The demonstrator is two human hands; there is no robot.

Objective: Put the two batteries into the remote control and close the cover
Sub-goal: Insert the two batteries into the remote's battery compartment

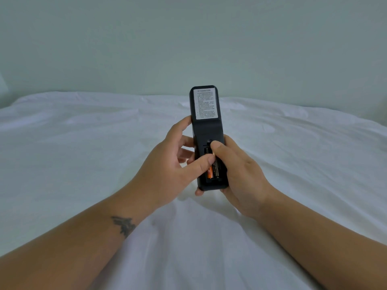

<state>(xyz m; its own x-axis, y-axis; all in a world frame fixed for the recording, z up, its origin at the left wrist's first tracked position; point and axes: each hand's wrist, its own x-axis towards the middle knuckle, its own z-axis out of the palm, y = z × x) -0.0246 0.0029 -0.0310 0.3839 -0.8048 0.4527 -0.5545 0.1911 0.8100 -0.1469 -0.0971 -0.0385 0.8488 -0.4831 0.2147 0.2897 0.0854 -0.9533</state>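
A black remote control (206, 130) is held upright above the bed, back side toward me, with a white label near its top. Its battery compartment is open at the lower end. One battery with an orange end (210, 173) lies in the left slot. A second, darker battery (217, 171) sits in the right slot. My left hand (167, 164) grips the remote's left edge, its thumb pressing across the batteries. My right hand (240, 174) holds the right edge, thumb on the upper end of the compartment. No cover is visible.
A white, wrinkled bed sheet (293, 153) spreads under both arms. A pale plain wall (188, 38) rises behind the bed.
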